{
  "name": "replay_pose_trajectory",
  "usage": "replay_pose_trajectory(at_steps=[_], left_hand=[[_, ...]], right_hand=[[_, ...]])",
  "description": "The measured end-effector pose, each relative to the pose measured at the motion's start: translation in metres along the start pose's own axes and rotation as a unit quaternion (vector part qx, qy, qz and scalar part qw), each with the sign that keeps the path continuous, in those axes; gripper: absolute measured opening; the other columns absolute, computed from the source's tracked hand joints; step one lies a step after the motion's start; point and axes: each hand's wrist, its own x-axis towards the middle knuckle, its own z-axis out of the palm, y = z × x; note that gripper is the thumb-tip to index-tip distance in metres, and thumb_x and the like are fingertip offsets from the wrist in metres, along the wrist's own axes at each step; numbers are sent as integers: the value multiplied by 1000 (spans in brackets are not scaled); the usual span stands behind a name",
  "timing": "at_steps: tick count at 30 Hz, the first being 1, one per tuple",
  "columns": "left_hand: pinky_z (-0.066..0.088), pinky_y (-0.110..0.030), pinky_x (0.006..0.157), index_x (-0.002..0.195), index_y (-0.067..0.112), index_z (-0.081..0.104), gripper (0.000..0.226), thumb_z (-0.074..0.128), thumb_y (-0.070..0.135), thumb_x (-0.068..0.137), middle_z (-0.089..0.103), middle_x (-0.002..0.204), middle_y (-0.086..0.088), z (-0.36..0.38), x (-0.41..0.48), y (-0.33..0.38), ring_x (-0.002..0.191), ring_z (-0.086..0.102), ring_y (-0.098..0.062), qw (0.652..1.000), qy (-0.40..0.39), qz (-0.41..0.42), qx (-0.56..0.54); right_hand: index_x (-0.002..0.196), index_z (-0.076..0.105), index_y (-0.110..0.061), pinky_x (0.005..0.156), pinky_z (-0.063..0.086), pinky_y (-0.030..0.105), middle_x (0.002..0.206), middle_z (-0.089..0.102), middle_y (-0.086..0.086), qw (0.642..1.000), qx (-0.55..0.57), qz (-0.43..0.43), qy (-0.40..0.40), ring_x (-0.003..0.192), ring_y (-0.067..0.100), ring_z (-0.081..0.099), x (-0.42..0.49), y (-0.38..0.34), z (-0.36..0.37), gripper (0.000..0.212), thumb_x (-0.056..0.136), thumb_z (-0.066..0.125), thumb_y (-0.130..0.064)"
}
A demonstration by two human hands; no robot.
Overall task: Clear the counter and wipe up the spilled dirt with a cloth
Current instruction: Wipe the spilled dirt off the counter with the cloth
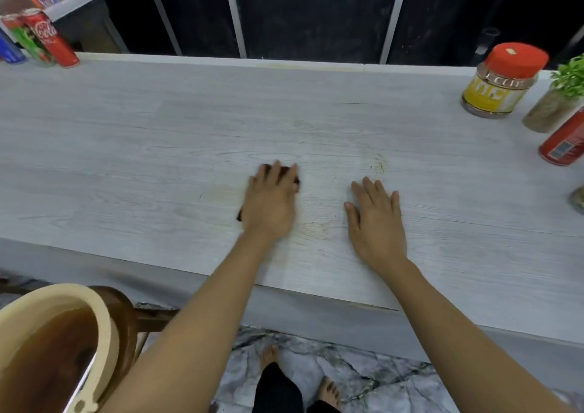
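My left hand [270,202] presses flat on a dark brown cloth [295,179] on the pale wood-grain counter [158,147]; only the cloth's edges show past my fingers and wrist. My right hand [377,216] lies flat on the counter a little to the right, fingers apart, holding nothing. A faint greenish-brown smear of dirt [379,164] marks the surface just beyond my right fingertips, and a lighter stain [316,226] shows between my hands.
Red, green and blue cans [52,38] stand at the far left corner. At the right stand a red-lidded jar [499,80], a small potted plant [559,99] and a red can [565,141]. A cream bucket of brown water [53,343] sits below left.
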Motion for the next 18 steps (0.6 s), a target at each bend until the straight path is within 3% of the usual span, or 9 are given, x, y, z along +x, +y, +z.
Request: replay_pose_trajectory(at_steps=[3, 5, 10, 13, 15, 18], left_hand=[[10, -39, 120, 149, 37, 26, 46, 26, 37, 103, 23, 158, 1, -5, -52, 12, 147, 14, -24, 993, -35, 115, -19], [7, -34, 119, 148, 39, 27, 45, 27, 39, 103, 23, 157, 5, -20, -72, -24, 147, 13, -17, 990, -39, 134, -32], [16, -43, 118, 147, 34, 35, 44, 29, 37, 103, 31, 156, -4, -47, -20, -139, 146, 20, -26, 999, 6, -48, -24], [17, -48, 117, 148, 28, 35, 45, 28, 32, 103, 33, 154, -9, -36, 43, -125, 143, 22, -33, 997, 29, -76, -10], [13, -45, 119, 149, 30, 30, 46, 26, 32, 104, 28, 157, -8, -18, 63, -79, 145, 18, -32, 999, 7, -35, -19], [7, -38, 121, 150, 35, 23, 46, 24, 35, 104, 23, 159, 0, -2, 32, -15, 148, 13, -24, 990, -35, 135, -32]], right_hand=[[145, 34, -12, 119, 0, 43, 156, 26, 9, 1000, -2, 19, -5, 146, 23, 14, 1, 0, 0, 49, 102, 30, -35], [143, 39, -10, 119, 2, 45, 153, 31, 11, 1000, -1, 25, -5, 145, 26, 19, 4, -2, 1, 48, 101, 35, -34], [134, 50, -6, 118, 10, 48, 145, 43, 15, 999, 18, 45, 24, 138, 30, 32, 17, -6, 2, 43, 98, 45, -30], [132, 51, -6, 117, 12, 50, 144, 44, 16, 997, 24, 55, 44, 137, 32, 34, 24, -4, 5, 42, 97, 48, -28], [132, 51, -6, 117, 11, 50, 144, 44, 16, 997, 19, 60, 54, 138, 31, 33, 34, -4, 6, 41, 97, 48, -27], [136, 47, -7, 118, 8, 49, 147, 40, 15, 996, 8, 72, 55, 141, 28, 28, 53, -4, 5, 43, 98, 45, -28]])
